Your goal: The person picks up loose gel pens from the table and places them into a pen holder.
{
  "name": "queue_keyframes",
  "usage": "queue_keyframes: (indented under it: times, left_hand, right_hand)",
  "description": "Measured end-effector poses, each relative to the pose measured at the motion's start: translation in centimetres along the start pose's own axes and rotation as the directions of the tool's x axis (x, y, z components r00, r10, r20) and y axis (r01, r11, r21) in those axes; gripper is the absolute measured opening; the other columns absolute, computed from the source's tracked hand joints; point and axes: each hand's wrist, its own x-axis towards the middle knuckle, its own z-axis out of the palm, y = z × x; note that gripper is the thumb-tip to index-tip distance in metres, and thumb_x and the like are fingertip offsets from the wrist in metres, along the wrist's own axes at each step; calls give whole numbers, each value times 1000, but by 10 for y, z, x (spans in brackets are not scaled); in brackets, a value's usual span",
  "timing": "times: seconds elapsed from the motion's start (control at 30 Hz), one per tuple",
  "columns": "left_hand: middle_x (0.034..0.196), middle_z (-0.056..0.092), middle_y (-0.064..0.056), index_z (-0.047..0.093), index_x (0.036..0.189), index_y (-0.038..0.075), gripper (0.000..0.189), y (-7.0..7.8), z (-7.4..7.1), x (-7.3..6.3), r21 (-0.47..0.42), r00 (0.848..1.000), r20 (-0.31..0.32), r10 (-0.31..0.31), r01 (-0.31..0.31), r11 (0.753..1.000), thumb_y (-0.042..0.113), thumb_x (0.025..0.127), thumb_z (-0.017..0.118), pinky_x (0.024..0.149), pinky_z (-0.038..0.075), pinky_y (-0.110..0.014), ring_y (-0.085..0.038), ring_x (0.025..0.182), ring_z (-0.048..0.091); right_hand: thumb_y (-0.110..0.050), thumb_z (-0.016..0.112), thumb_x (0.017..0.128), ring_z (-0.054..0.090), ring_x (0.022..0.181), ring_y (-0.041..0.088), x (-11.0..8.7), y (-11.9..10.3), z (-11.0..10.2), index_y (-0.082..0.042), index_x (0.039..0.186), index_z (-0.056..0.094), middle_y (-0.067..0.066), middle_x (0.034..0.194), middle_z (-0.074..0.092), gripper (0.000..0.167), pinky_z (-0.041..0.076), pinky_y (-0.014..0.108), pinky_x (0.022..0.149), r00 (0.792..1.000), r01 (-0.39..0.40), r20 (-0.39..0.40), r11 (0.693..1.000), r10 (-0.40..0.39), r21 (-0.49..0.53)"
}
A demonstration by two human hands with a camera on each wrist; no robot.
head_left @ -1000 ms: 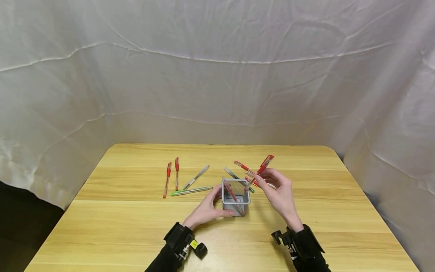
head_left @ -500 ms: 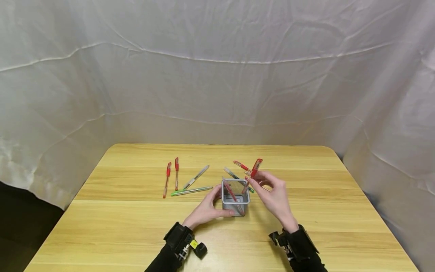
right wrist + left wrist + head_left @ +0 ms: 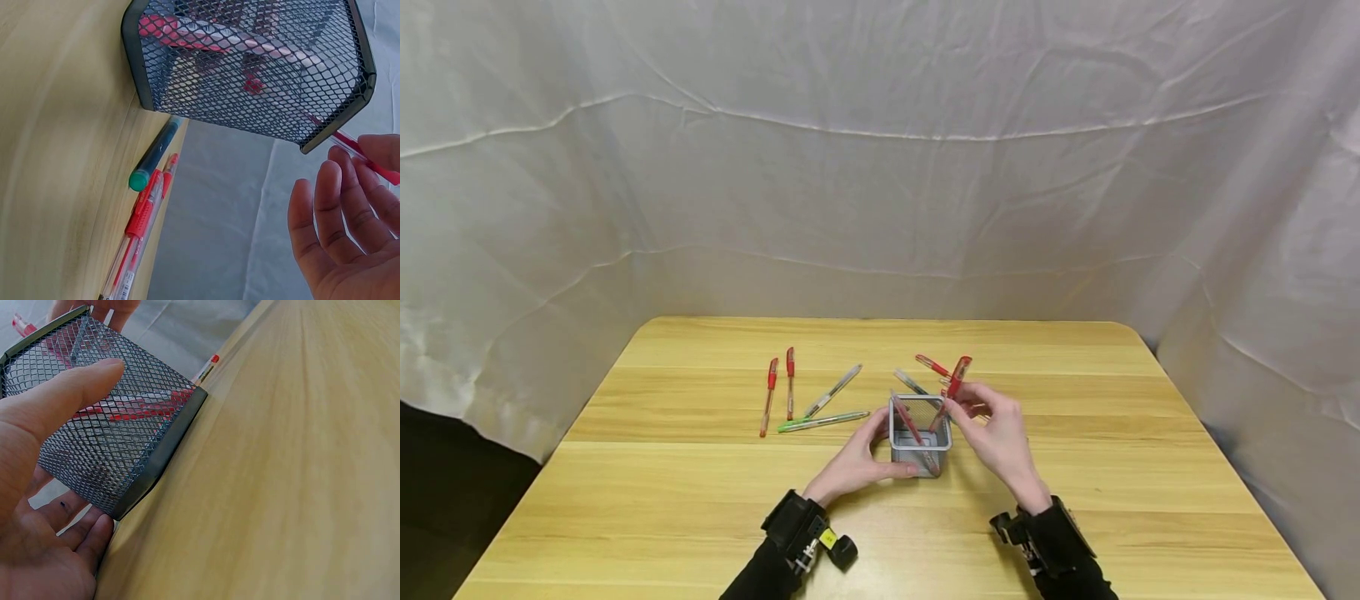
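A square black mesh pen holder point(image 3: 917, 462), silvery in the head view, stands upright on the table. My left hand point(image 3: 853, 468) grips its left side, thumb along the near face and fingers around the far side. Red pen material point(image 3: 150, 406) shows through the mesh in the left wrist view; a red pen point(image 3: 907, 419) leans inside the holder. My right hand point(image 3: 1000, 437) pinches another red pen point(image 3: 958, 376) between thumb and fingers at the holder's right rim. That pen's cap points up, and its lower end is inside the opening.
Left of the holder lie two red pens point(image 3: 771, 379), a grey-clear pen point(image 3: 835, 389) and a green-ended pen point(image 3: 823, 422). Behind it are a dark pen point(image 3: 153, 156) with a green end and red pens point(image 3: 140, 212). A pale cloth point(image 3: 880, 208) hangs behind the table.
My right hand has moved left and slightly down, bringing the red pen's lower end further into the holder and tilting it more upright. My left hand and the holder stay put.
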Motion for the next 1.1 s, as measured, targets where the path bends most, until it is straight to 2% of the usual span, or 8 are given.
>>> queue_keyframes:
  times: [0.13, 0.37, 0.8, 0.93, 1.1]
  left_hand:
    - [154, 48, -5, 33, 157, 16, 92, -1, 0, 1, 0, 1000, -1, -3, 3, 1000, 26, 81, 85, 123, 27, -57, -30, 144, 43]
    - [152, 49, -5, 35, 155, 17, 90, -1, 0, 0, 0, 1000, -4, 1, -1, 1000, 25, 81, 85, 123, 28, -56, -29, 144, 44]
    - [154, 47, -7, 30, 157, 12, 95, 0, 0, 1, 4, 1000, 2, 8, -8, 1000, 26, 81, 85, 123, 28, -56, -31, 144, 44]
    - [153, 48, -6, 32, 157, 15, 93, -1, 0, 1, -9, 1000, 4, 18, -18, 1000, 24, 81, 85, 123, 30, -54, -29, 144, 44]
    - [154, 49, 0, 34, 156, 21, 92, -1, 0, 1, -7, 1000, -7, 19, -19, 1000, 25, 80, 86, 122, 31, -51, -25, 143, 46]
  right_hand:
    - [-2, 77, 85, 63, 76, 6, -1, 0, 1, -1, 99, 75, 11, 87, 76, 14, 56, 19, 69, 1000, -10, 12, 1000, 10, -11]
    - [-2, 76, 85, 60, 72, 1, -2, 2, 4, -2, 93, 76, 8, 80, 74, 9, 56, 19, 65, 1000, 18, -2, 1000, -18, -19]
    - [-2, 76, 85, 64, 74, 6, -2, 0, 3, 0, 101, 77, 9, 85, 76, 16, 57, 20, 68, 999, -37, 29, 999, 38, -25]
    - [-4, 76, 86, 65, 75, 6, -2, 0, 3, 0, 105, 77, 9, 87, 76, 19, 57, 20, 69, 999, -45, 23, 999, 45, -19]
    - [-5, 77, 86, 65, 77, 4, -2, 3, 1, -1, 106, 77, 11, 91, 77, 20, 58, 20, 70, 999, -39, 10, 999, 39, 12]
